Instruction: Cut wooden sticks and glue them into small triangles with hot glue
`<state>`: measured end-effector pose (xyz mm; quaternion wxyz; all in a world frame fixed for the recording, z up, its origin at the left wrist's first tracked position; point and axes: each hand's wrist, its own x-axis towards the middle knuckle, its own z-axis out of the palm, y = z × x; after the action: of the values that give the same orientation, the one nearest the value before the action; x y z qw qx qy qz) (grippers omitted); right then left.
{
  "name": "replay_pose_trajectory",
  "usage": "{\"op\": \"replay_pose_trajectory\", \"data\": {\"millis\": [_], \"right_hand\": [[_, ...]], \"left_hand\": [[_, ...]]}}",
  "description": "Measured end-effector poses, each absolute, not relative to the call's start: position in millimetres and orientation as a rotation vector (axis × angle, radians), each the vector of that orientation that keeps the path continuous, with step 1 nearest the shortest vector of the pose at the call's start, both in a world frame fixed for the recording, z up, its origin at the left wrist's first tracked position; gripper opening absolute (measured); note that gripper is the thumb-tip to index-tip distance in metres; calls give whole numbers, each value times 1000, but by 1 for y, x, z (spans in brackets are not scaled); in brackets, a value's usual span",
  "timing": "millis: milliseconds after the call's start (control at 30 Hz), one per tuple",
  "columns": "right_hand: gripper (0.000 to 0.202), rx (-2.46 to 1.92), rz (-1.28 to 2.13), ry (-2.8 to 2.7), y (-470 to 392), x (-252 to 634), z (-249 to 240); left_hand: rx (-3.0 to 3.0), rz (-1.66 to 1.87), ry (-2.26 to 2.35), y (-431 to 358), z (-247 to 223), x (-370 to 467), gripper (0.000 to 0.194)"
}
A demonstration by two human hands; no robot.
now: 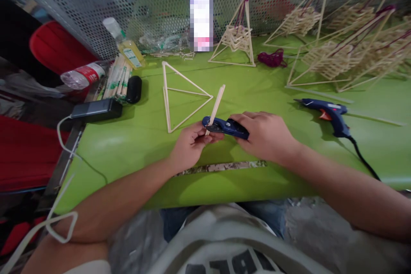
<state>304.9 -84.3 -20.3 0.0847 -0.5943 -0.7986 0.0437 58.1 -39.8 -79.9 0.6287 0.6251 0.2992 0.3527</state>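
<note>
- Head view, and both hands are busy close together over the green tabletop [128,150]: the left hand [191,144] pinches a small bunch of pale wooden sticks [217,103] near its lower end, the right hand [265,135] wraps the handles of a dark blue cutter [229,126].
- And look at the meeting point! The cutter's head lies across the sticks just above the left fingertips, their upper ends slanting up and away; whether the blades have bitten in, I cannot tell.
- Handling, then: these sticks look feather-light, dry and stiff, likely to snap or splinter if bent, and thin enough to roll against one another. A firm pinch low down, ends level, should keep them bunched, with fingertips well clear of the blades.
- The cutter looks heavier and rigid; a grip well back on the handles, as here, should give the best leverage.
- Just beyond the left hand, a triangular stick frame [166,109] lies on the table; its slender joints look fragile, so hold it along a side.
- Over on the right, untouched, rests a blue glue gun [335,115].
</note>
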Motion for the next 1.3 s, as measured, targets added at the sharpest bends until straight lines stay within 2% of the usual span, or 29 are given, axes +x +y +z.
{"op": "replay_pose_trajectory", "data": {"millis": [300, 500, 700, 1100, 1300], "right_hand": [[28, -2037, 115, -2406, -84, 303, -10], [30, -2036, 219, -2406, -80, 306, -10], [45, -2046, 308, -2420, -80, 305, -9], [47, -2050, 266, -2428, -85, 299, -10], [47, -2038, 264, -2411, -87, 297, -10]], "left_hand": [[1202, 712, 608, -44, -72, 55, 16], [1114, 598, 655, -41, -61, 47, 29], [1013, 515, 648, -37, -59, 45, 44], [1026, 553, 661, -35, -59, 49, 19], [1074, 541, 746, -42, -63, 48, 23]]}}
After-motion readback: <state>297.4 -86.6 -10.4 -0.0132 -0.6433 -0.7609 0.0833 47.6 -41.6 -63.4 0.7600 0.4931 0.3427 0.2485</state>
